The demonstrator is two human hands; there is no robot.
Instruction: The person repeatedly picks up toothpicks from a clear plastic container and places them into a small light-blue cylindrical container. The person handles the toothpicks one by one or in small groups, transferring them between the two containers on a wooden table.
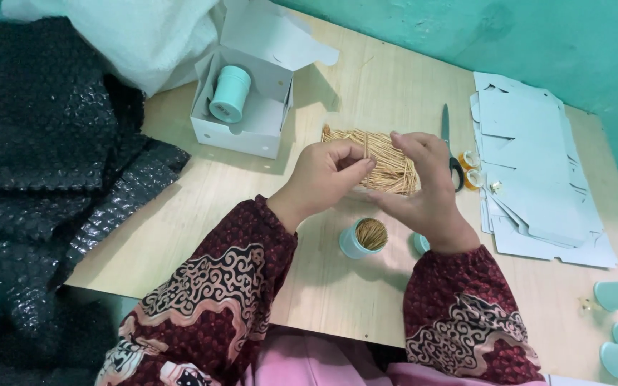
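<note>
While both hands hover together over the pale wooden tabletop (366,93), the left hand (327,175) pinches a small bunch of thin wooden sticks between thumb and fingertips, the sticks poking up and slightly rightward out of the grip. The right hand (423,179) stands just beside it, palm turned toward the left hand and fingers curled loosely; it seems to steady the same bunch, though I cannot tell whether it truly grips anything.

Behind the hands, farther from the person, lies the loose heap of thin wooden sticks (388,161), its strands running mostly left to right across the table. Directly below the hands, on the near side, stands the small round mint-green tub (363,238), upright, mouth open, already filled with sticks standing on end. So the held bunch sits above and just beyond the tub, long axis near upright like the tub's own, with the left hand a little nearer to it.

The tub's mint-green lid (421,243) peeks out beside the right wrist. Scissors with black handles (452,146) lie right of the heap, a stack of flat white carton blanks (538,164) beyond them, and an open white carton holding another mint-green tub (244,100) at the far left.
</note>
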